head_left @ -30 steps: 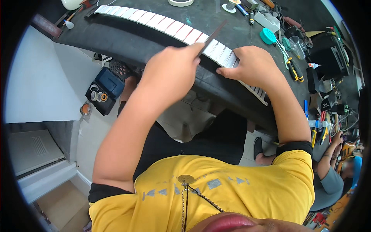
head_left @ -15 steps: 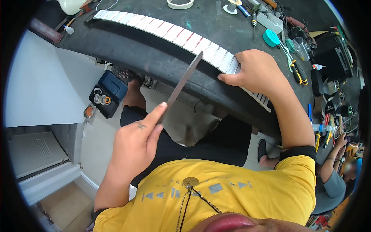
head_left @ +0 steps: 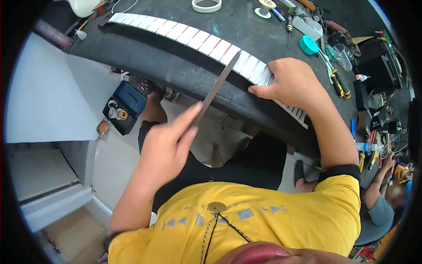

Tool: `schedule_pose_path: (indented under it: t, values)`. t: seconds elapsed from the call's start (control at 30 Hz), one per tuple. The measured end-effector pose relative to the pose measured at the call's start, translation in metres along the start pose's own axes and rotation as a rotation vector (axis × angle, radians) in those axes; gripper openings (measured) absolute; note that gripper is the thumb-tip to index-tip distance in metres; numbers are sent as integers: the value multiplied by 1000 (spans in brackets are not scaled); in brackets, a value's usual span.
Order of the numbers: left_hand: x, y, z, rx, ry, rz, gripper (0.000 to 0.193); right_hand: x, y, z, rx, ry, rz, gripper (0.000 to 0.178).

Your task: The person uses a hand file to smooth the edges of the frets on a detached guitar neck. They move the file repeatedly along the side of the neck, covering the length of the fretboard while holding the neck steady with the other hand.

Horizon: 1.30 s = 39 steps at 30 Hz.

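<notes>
A long guitar neck lies along the near edge of the bench. Strips of white tape cover its fretboard, with thin dark and reddish lines between them. My left hand grips a slim, dark metal file, forefinger stretched along it. The file's far end rests across the taped fretboard, a little left of my other hand. My right hand is wrapped over the neck, its thumb on the near side. Past that hand, the slotted, untaped end of the neck shows.
On the bench are a tape roll, a wire spool, a screwdriver, a teal round container and yellow-black pliers. An open dark case sits below left. Another person works at far right.
My left hand has pushed the file forward and to the right, so its tip reaches farther across the taped fretboard. My right hand stays in place on the neck.
</notes>
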State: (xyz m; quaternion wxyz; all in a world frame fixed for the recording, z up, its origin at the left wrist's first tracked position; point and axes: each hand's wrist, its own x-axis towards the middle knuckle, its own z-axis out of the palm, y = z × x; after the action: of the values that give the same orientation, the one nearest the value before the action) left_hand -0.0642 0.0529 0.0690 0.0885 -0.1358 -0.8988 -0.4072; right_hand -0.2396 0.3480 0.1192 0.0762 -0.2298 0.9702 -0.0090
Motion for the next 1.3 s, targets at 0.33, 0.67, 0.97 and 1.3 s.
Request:
schedule_pose_path:
  t: [0.33, 0.67, 0.97, 1.3]
  values:
    - [121, 14, 25, 210, -1, -4, 46, 3, -10, -9, 16, -12, -32, 71]
    - [-27, 19, -13, 175, -28, -70, 63, -1, -3, -4, -4, 16, -36, 70]
    - [118, 7, 37, 296, 78, 33, 33, 3, -6, -6, -5, 5, -36, 73]
    - [17, 22, -6, 330, -35, -19, 58, 1, -5, -4, -26, 0, -27, 73]
